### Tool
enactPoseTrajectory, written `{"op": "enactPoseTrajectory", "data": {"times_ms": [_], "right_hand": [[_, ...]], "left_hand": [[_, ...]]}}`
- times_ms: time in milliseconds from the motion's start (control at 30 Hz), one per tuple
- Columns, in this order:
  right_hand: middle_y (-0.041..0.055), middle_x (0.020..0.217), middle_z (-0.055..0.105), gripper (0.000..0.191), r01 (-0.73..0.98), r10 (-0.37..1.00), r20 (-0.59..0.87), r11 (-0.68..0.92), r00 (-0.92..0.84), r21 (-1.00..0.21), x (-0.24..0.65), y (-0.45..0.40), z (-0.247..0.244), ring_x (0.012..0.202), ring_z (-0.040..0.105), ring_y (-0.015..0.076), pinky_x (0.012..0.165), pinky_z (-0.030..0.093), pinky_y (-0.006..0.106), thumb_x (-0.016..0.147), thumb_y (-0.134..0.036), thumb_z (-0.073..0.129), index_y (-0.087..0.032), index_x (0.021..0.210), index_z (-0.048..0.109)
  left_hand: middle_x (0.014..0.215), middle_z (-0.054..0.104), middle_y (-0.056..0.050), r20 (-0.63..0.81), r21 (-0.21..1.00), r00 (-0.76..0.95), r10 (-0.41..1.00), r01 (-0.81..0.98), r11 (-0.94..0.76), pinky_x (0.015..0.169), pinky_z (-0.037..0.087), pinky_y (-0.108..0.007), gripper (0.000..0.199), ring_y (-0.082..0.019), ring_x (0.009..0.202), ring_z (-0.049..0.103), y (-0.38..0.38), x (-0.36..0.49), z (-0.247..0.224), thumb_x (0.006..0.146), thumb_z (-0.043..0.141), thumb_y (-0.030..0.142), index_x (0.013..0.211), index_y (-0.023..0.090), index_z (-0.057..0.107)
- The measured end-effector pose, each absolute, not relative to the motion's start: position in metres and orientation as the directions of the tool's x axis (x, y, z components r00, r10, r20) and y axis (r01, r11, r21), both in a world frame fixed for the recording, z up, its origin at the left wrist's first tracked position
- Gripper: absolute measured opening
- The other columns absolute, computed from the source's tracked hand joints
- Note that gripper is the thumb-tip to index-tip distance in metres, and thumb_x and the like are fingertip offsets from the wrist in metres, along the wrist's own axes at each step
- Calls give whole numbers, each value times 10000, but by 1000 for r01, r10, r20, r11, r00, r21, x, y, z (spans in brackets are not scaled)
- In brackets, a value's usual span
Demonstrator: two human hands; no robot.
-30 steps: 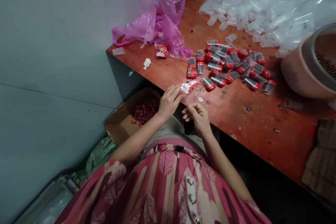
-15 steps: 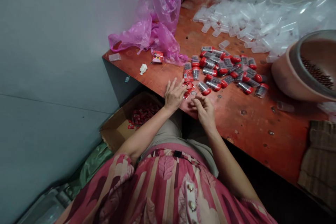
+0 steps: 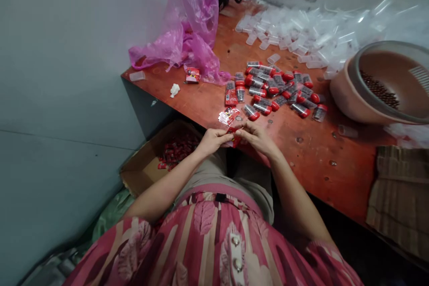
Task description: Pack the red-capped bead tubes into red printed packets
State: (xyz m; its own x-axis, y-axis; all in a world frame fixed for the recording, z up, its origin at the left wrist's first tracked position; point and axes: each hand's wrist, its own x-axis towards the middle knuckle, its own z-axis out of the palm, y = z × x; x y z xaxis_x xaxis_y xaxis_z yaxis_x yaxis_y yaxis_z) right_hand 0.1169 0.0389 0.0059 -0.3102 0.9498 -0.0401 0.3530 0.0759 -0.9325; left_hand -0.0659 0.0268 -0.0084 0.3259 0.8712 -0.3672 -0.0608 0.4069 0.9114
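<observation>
At the table's near edge, my left hand [image 3: 214, 140] and my right hand [image 3: 256, 137] pinch a small red packet [image 3: 234, 138] between them, thumbs and fingers closed on its two sides. Just beyond it, shiny red-and-white packets [image 3: 228, 116] lie on the red-brown table [image 3: 311, 143]. Behind these are another red packet [image 3: 231, 97] and many clear vials with red caps [image 3: 262, 108], filled with something dark, lying in a loose group.
Clear vials [image 3: 301, 31] are heaped at the back. A bowl [image 3: 355, 94] with dark beads stands right, near brown cardboard [image 3: 398, 192]. A pink plastic bag [image 3: 194, 9] lies back left. Below the edge, a cardboard box [image 3: 134, 172] holds red pieces.
My left hand has come off the packets on the table, and both hands now meet at the edge on one red packet. The view has shifted a little to the right.
</observation>
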Motion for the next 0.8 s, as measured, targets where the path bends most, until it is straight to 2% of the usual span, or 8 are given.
{"op": "enactPoseTrajectory", "data": {"times_ms": [100, 200, 300, 400, 533, 633, 733, 800], "right_hand": [[108, 1140, 647, 301, 738, 884, 186, 462, -429, -492, 134, 72, 12, 1034, 588, 244, 841, 466, 391, 905, -232, 418, -181, 1158, 571], [79, 1386, 481, 402, 731, 729, 109, 682, -676, -25, 148, 103, 18, 1304, 370, 302, 995, 329, 487, 892, -126, 391, -207, 1268, 505], [47, 1380, 491, 391, 649, 656, -29, 752, -754, 112, 158, 118, 20, 1332, 333, 307, 1019, 291, 488, 899, -116, 378, -205, 1252, 519], [64, 1339, 532, 353, 664, 672, -12, 735, -741, 137, 169, 117, 18, 1328, 344, 288, 1039, 269, 463, 901, -117, 374, -179, 1202, 549], [122, 1203, 621, 253, 809, 799, 146, 587, -583, 18, 184, 99, 16, 1229, 460, 271, 980, 332, 425, 878, -137, 417, -157, 1049, 602], [116, 952, 693, 173, 894, 936, 257, 318, -242, -315, 185, 68, 16, 900, 622, 257, 765, 450, 378, 839, -278, 530, -165, 950, 599], [6, 685, 655, 222, 612, 991, 136, 116, -14, -782, 170, 25, 20, 582, 602, 166, 583, 468, 301, 810, -379, 585, -197, 935, 565], [-28, 597, 607, 218, 380, 999, -19, -1, -43, -925, 155, -3, 24, 488, 563, 135, 494, 452, 263, 793, -390, 609, -198, 880, 557]], "left_hand": [[547, 626, -18, -345, 934, 287, 894, 12, 356, 592, 486, -240, 304, -107, 533, 560, 22, -67, -11, 609, 742, 420, 596, 120, 692], [524, 615, -8, -392, 914, 226, 892, -15, 405, 560, 470, -225, 301, -96, 508, 547, 12, -65, -12, 599, 752, 413, 569, 122, 680], [580, 650, -28, -521, 827, 171, 836, -140, 544, 573, 492, -229, 318, -104, 534, 582, 4, -63, -13, 568, 775, 414, 620, 113, 689], [603, 660, -44, -581, 749, 186, 792, -259, 610, 572, 503, -219, 319, -101, 536, 595, 3, -63, -11, 534, 805, 375, 626, 99, 675], [577, 634, -37, -601, 653, 182, 778, -450, 609, 548, 509, -207, 259, -93, 511, 589, 11, -57, -7, 556, 807, 268, 597, 90, 624], [588, 626, -20, -629, 532, 142, 765, -638, 556, 561, 521, -202, 189, -90, 526, 600, 20, -48, -6, 627, 766, 192, 631, 100, 602], [655, 652, -34, -646, 445, 137, 751, -732, 517, 608, 543, -225, 124, -113, 595, 639, 27, -39, -7, 698, 716, 173, 713, 105, 613], [673, 659, -40, -650, 408, 142, 747, -763, 500, 646, 551, -243, 95, -125, 625, 651, 29, -35, -6, 734, 684, 175, 742, 106, 621]]}}
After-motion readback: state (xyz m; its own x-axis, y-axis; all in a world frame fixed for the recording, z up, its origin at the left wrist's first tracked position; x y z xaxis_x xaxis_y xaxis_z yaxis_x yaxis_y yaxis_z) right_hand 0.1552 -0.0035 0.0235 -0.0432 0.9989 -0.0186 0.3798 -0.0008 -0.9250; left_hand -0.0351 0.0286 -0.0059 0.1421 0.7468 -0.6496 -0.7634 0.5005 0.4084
